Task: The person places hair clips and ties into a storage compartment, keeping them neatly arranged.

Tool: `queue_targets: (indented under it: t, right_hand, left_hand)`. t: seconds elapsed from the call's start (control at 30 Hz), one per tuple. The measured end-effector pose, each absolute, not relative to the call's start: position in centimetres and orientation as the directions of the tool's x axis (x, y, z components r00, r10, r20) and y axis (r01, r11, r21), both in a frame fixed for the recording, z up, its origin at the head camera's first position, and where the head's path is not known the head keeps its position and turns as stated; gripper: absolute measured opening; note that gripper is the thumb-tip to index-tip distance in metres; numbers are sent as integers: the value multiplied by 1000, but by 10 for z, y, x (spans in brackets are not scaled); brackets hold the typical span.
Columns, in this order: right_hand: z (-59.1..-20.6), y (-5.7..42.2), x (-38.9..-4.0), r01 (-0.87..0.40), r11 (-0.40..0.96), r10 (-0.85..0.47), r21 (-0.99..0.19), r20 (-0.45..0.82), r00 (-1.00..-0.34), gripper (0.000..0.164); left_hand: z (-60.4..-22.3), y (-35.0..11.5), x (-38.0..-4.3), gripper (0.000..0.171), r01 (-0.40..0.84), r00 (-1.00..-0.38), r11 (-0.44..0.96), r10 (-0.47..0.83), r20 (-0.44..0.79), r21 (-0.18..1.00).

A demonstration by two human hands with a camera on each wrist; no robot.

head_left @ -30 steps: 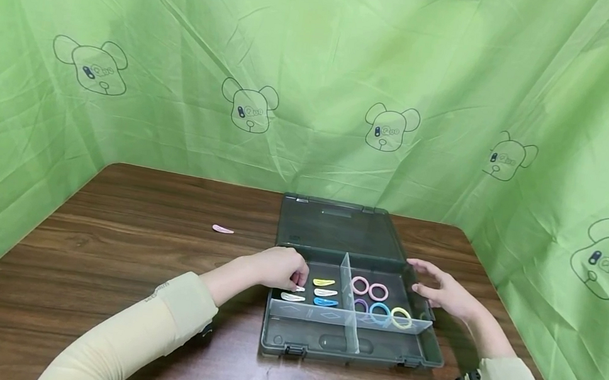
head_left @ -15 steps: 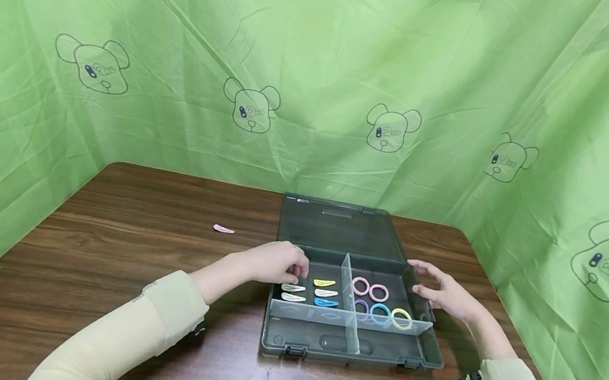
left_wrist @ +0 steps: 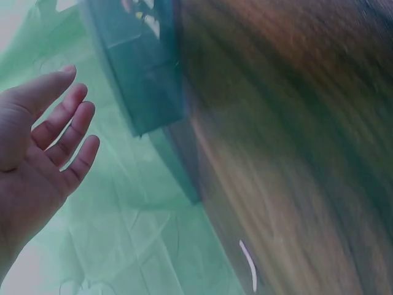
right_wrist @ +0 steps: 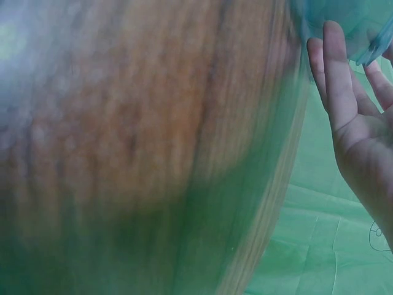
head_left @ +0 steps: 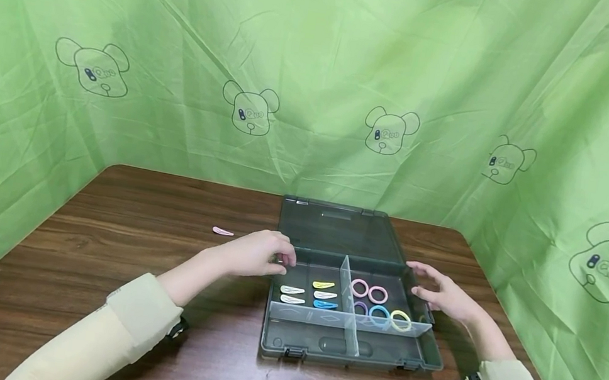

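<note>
My left hand (head_left: 259,254), fingers loosely bent and holding nothing, hovers over the left edge of an open dark see-through divided box (head_left: 352,362). In its back left compartment lie snap hair clips: a yellow clip (head_left: 324,285), a blue clip (head_left: 325,305) and several white clips (head_left: 292,290). The back right compartment holds hair ties, among them a pink hair tie (head_left: 352,287), a blue hair tie (head_left: 371,314) and a yellow hair tie (head_left: 401,311). My right hand (head_left: 453,297) rests against the box's right side, fingers spread. Behind my left hand, a pink clip (head_left: 223,231) lies on the table.
The box lid (head_left: 339,229) lies tipped back toward the far table edge. Clear dividers (head_left: 390,326) split the box, and nothing shows in its front compartments. Green cloth (head_left: 320,59) hangs around the brown wooden table (head_left: 104,241).
My left hand has let go of a white clip in the box and drawn up, back and to the left. My right hand stays in place.
</note>
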State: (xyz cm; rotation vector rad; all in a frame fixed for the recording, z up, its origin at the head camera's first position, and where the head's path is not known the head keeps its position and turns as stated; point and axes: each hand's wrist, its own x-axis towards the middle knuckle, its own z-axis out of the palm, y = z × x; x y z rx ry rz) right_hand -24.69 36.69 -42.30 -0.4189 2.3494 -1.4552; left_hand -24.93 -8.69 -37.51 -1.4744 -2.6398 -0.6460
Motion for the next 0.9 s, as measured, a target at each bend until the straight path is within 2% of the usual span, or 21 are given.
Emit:
queue_targets:
  t: [0.57, 0.9]
  right_hand:
    - [-425, 369, -246, -80, 437, -418, -896, -124, -900, 62]
    - [-423, 367, -246, -70, 431, -418, -900, -130, -899, 63]
  left_hand:
    - [-378, -152, -268, 18, 763, -646, 563, 669, 366, 317]
    - [-390, -186, -291, 26, 670, -743, 638, 573, 347, 381]
